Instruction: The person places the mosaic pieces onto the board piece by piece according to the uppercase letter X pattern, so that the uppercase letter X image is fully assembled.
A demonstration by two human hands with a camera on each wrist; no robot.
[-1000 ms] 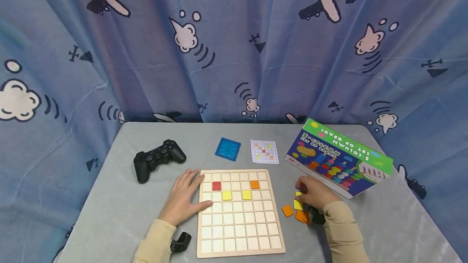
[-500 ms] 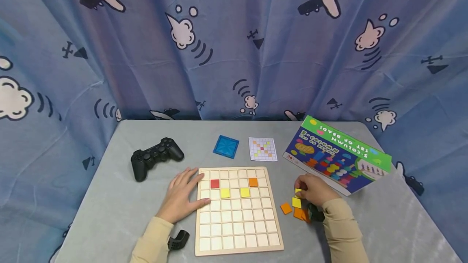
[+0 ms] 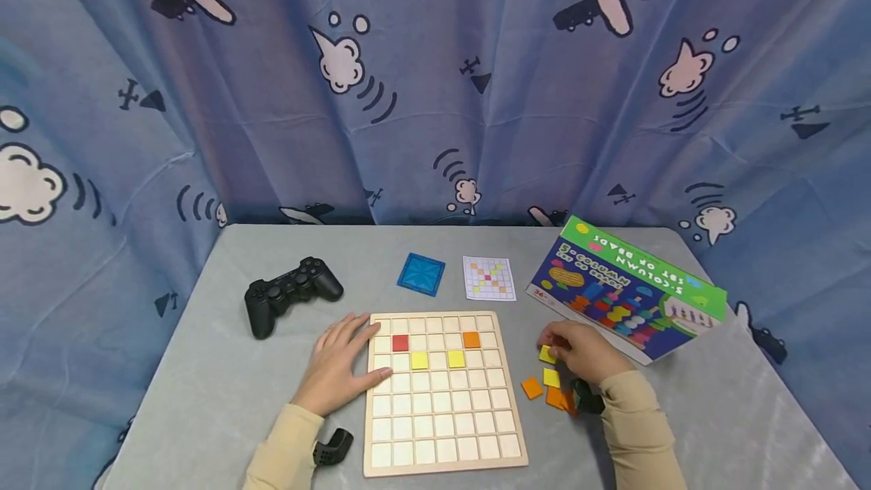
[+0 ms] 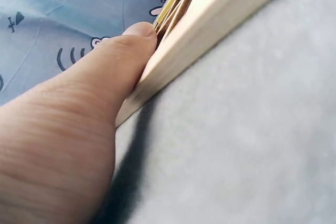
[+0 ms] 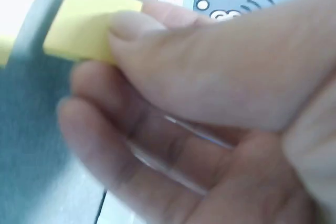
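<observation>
My right hand (image 3: 584,352) pinches a yellow square tile (image 5: 86,22) between thumb and fingers, right of the wooden grid board (image 3: 445,426). Just below that hand lie another yellow tile (image 3: 552,377), a single orange tile (image 3: 532,388) and some overlapping orange tiles (image 3: 555,398), partly hidden by the wrist. My left hand (image 3: 340,365) rests spread at the board's left edge, its thumb touching the rim in the left wrist view. In the grid sit a red tile (image 3: 400,342), an orange tile (image 3: 472,339) and two yellow tiles (image 3: 419,360).
Behind the board lie a blue square tray-like piece (image 3: 421,274) and a card with a coloured grid pattern (image 3: 489,279). A black game controller (image 3: 292,295) is at the back left. A toy box (image 3: 626,289) stands at the back right, close to my right hand.
My right hand has drawn the yellow tile slightly left, and more of it shows now. The left hand keeps its place on the board. The head view has shifted slightly.
</observation>
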